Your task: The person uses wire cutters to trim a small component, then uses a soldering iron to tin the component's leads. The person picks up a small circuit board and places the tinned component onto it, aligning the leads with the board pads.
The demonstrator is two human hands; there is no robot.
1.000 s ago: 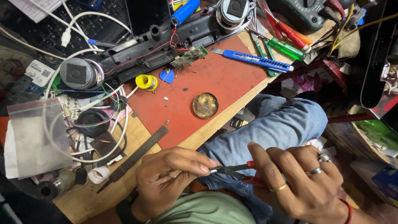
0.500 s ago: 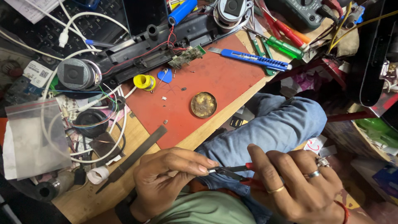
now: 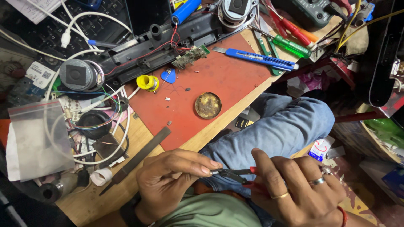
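A cluttered wooden workbench (image 3: 126,185) carries a red mat (image 3: 219,88) at its middle, with one round tarnished tin (image 3: 208,105) near the mat's lower edge and one blue utility knife (image 3: 256,59) at its upper right corner. By the bench's left edge lies one clear zip bag (image 3: 35,141) with a red seal strip; above it sits a small white printed label (image 3: 38,74). Two round speakers show — one grey (image 3: 78,75), one at the top edge (image 3: 236,8). Below the bench's near edge, over a blue-jeaned knee, the left hand (image 3: 170,183) pinches the tips of small red-handled cutters (image 3: 233,173), while the right hand (image 3: 296,193), wearing two rings, grips the handles.
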